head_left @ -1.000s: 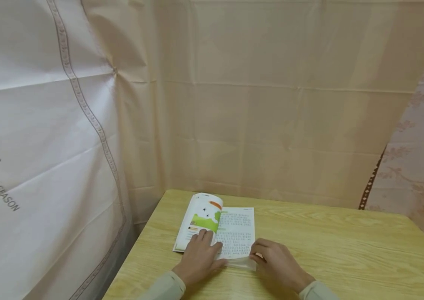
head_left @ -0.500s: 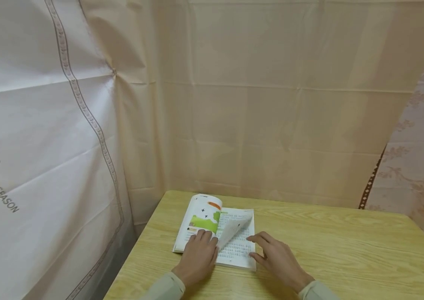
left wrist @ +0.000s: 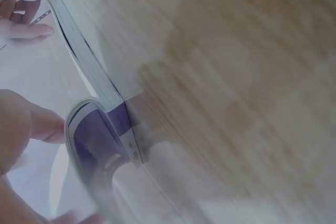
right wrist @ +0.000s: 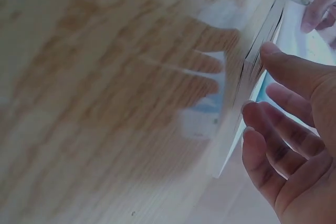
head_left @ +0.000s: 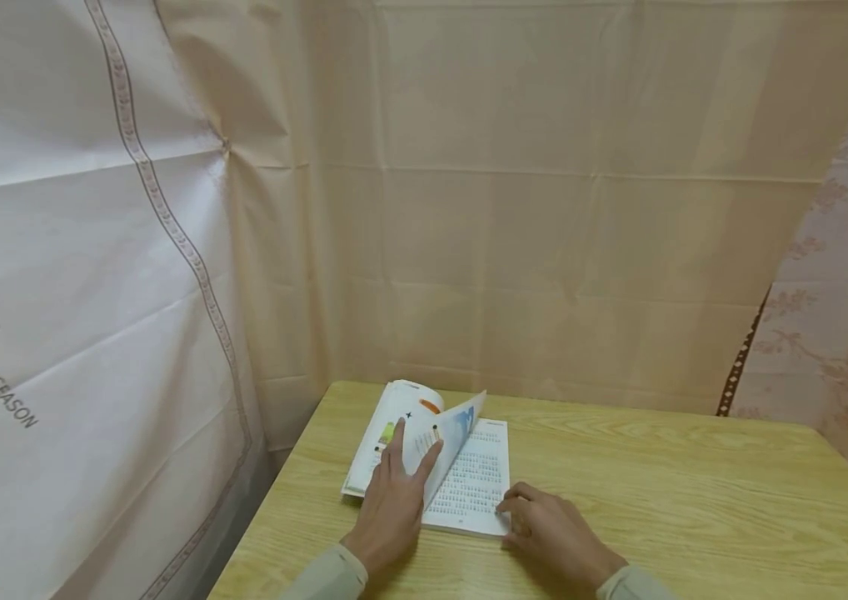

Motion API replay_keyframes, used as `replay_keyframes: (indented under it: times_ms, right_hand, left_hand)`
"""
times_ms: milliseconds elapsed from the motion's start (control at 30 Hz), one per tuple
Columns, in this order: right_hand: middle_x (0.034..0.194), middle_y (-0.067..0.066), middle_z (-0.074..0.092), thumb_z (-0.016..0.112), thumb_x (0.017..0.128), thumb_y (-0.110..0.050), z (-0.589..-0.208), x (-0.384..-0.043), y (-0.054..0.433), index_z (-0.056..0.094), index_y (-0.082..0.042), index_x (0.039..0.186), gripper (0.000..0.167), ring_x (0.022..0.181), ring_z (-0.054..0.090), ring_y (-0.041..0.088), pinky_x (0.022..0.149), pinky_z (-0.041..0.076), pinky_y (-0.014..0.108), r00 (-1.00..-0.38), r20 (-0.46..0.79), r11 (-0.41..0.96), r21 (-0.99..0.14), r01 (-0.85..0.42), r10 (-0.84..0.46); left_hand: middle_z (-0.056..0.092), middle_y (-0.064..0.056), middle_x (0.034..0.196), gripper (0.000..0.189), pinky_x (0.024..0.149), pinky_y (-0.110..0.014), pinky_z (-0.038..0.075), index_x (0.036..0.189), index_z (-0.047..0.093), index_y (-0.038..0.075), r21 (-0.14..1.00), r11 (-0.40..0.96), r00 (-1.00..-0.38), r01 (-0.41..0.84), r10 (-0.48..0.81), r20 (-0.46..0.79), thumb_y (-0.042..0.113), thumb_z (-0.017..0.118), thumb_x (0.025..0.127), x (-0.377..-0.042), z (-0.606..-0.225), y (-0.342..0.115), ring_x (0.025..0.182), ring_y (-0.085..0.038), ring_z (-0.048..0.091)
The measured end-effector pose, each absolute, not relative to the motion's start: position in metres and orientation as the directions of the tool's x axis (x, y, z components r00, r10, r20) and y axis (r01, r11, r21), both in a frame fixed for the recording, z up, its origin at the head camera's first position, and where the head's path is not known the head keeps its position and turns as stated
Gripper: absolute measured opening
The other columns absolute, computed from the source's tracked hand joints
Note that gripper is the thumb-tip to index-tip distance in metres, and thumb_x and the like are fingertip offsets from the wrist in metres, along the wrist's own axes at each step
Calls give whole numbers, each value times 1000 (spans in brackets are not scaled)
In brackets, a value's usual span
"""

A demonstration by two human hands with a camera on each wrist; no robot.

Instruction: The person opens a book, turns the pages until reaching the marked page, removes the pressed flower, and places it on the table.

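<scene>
An open book (head_left: pixel 472 479) lies on the wooden table, one leaf (head_left: pixel 450 437) standing tilted up between its two sides. My left hand (head_left: pixel 390 500) is spread over the book's left side, fingers straight, with the raised leaf beside its index finger and thumb. In the left wrist view, the book's spine and curled cover (left wrist: pixel 97 140) show next to that hand. My right hand (head_left: pixel 551 525) is at the lower right corner of the book, fingers loosely bent. In the right wrist view its thumb (right wrist: pixel 286 66) touches the page edges, and the other fingers stay apart from the thumb.
The pale wooden table (head_left: pixel 641 475) extends to the right of the book. Behind it hangs a beige cloth (head_left: pixel 529 250). A white cloth with printed lettering (head_left: pixel 94 333) hangs at the left, and a flowered cloth (head_left: pixel 836 317) at the right.
A leaf lifted from the right side has swung over leftward, and another now stands raised by my left hand. The left fingers have spread; my right hand has come back to the lower right corner.
</scene>
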State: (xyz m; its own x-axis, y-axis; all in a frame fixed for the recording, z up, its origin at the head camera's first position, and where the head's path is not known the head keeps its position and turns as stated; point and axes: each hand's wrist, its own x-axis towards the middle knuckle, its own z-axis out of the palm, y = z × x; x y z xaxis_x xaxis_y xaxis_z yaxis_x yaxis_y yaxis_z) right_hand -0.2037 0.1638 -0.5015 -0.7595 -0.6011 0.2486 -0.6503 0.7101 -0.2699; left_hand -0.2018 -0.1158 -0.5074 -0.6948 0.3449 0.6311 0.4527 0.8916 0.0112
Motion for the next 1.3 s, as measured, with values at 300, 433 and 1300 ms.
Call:
replay_keyframes:
  times_ms: [300, 433, 1300]
  right_hand:
    - [105, -9, 69, 76, 94, -24, -503, -206, 165, 80, -18, 99, 9, 88, 66, 6, 76, 58, 35, -708, 276, 663, -249, -706, -650]
    - [97, -11, 70, 76, 93, -18, -501, -206, 162, 81, -15, 96, 6, 87, 67, 7, 74, 58, 32, -639, 362, 624, -176, -762, -678]
    - [89, -17, 67, 85, 82, -13, -493, -205, 159, 81, -21, 84, 10, 82, 63, 1, 68, 55, 28, -659, 456, 647, -211, -732, -598]
  left_hand:
    - [33, -17, 164, 76, 116, -65, 22, 140, 64, 20, -144, 866, -696, 478, 474, 540, -9, 68, 69, -199, -502, -119, 153, -43, 20]
    - [54, -15, 150, 58, 118, -58, 28, 124, 72, 17, -196, 839, -693, 507, 532, 486, -4, 76, 71, -197, -500, -120, 147, -39, 36]
    - [60, -11, 121, 69, 87, -45, 50, 113, 69, 12, -186, 887, -776, 423, 460, 431, 73, 71, 80, -194, -504, -113, 113, -30, 54]
